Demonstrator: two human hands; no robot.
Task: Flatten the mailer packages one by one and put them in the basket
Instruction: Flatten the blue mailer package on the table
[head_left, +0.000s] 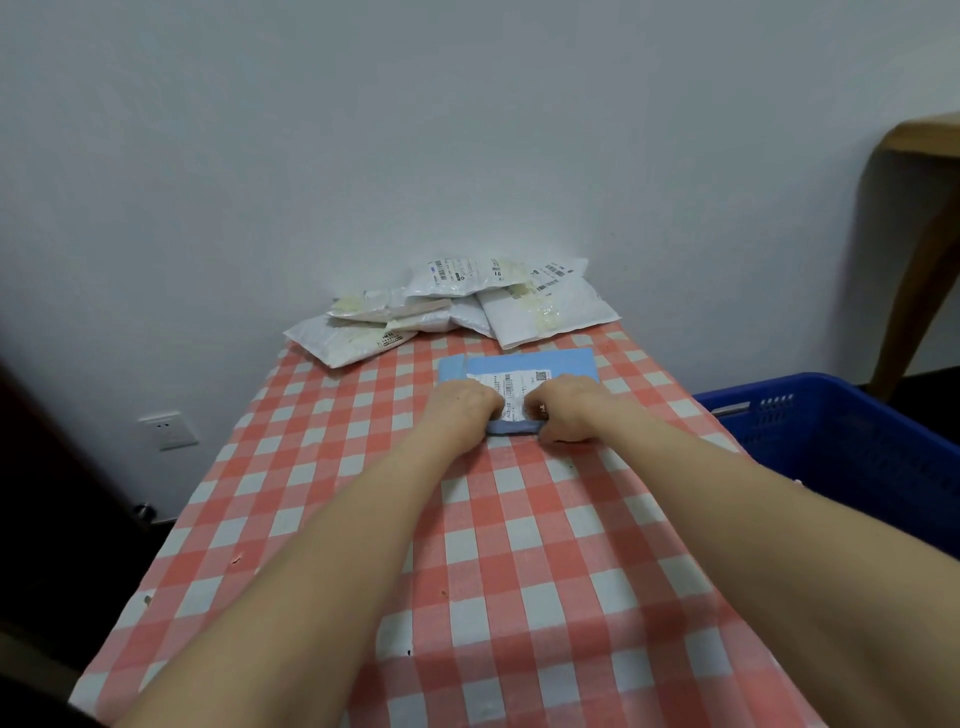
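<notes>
A light blue mailer (540, 361) with a white shipping label lies on the red-and-white checked table (467, 545), past the middle. My left hand (462, 405) and my right hand (563, 408) rest side by side on its near part, fingers curled down over the label. Both hands hold its near edge, which looks folded or lifted between them. A pile of several white mailers (467, 301) sits against the wall at the table's far end. The blue plastic basket (841, 436) stands to the right of the table, lower than the tabletop.
A grey wall closes off the table's far end. A wooden table leg and top (914, 249) stand at the far right behind the basket. A wall socket (167, 430) sits low on the left. A dark edge runs down the far left.
</notes>
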